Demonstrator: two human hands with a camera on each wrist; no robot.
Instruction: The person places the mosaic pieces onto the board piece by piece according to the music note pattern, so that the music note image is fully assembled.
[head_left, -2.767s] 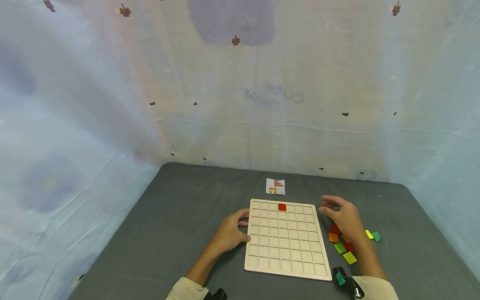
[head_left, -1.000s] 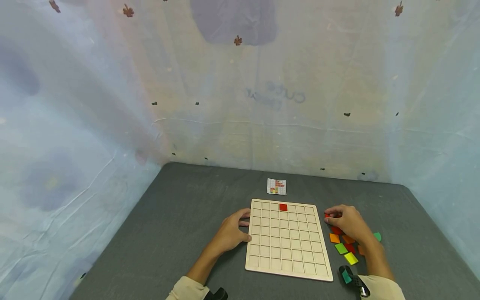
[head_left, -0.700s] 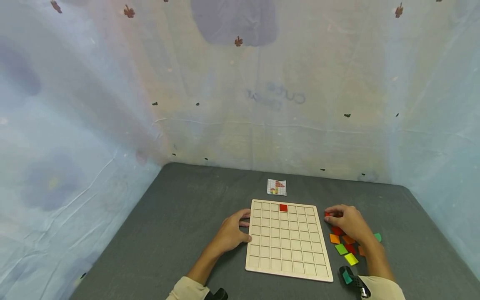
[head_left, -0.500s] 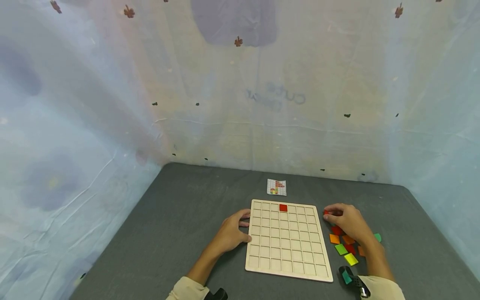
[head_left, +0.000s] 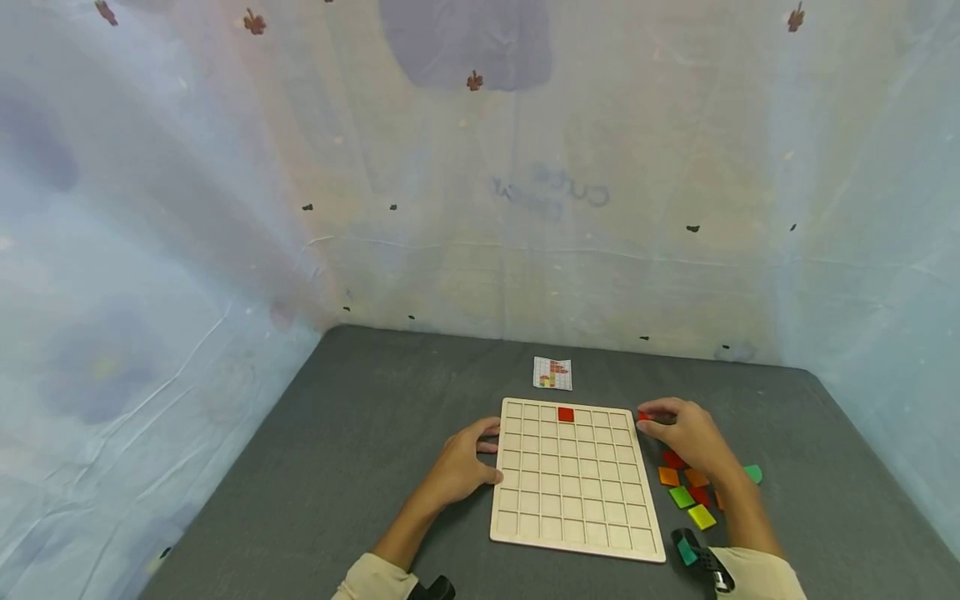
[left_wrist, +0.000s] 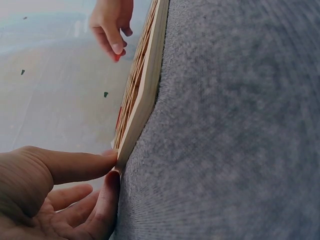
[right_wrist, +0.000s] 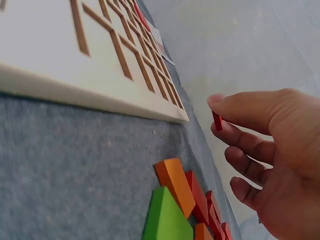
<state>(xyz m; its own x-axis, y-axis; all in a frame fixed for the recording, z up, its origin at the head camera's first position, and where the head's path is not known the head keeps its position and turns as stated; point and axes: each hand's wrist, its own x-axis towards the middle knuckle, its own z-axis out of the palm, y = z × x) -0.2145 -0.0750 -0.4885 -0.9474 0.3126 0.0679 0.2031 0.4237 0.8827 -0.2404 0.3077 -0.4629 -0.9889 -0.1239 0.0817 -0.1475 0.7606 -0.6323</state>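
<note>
Moved since half a second ago: right hand (head_left: 682,429) and its red tile (head_left: 642,416), shifted up and slightly left, closer to the board's far right corner; left hand (head_left: 457,468) and wooden board (head_left: 568,484) unchanged in place.
Red tile, held: small, thin, flat-sided; located just beside the board's right edge, near the far corner, apart from it.
Red tile, axis: edge-on in the right wrist view, a narrow strip running steeply from thumb to forefinger.
Right hand: thumb and forefinger nearly together, pinching the red tile; other fingers loosely bent.
Left hand: thumb and fingers pinching the board's left edge.
Wooden board: pale, smooth, raised grid of squarish cells; far edge toward the picture card (head_left: 552,373).
Inset tile (head_left: 566,415): red, square, seated in the far row.
Loose pieces: flat-faced orange tile (head_left: 668,477), green tile (head_left: 681,497), yellow tile (head_left: 702,517) and others in a cluster right of the board; rounded green piece (head_left: 753,473) beyond the right wrist.
Table (head_left: 405,400): grey covering, woven texture in the wrist views.
Left wrist view only: thickness of the board's left edge, fingertip against its side.
Right wrist view only: thick sides of the loose pieces.
</note>
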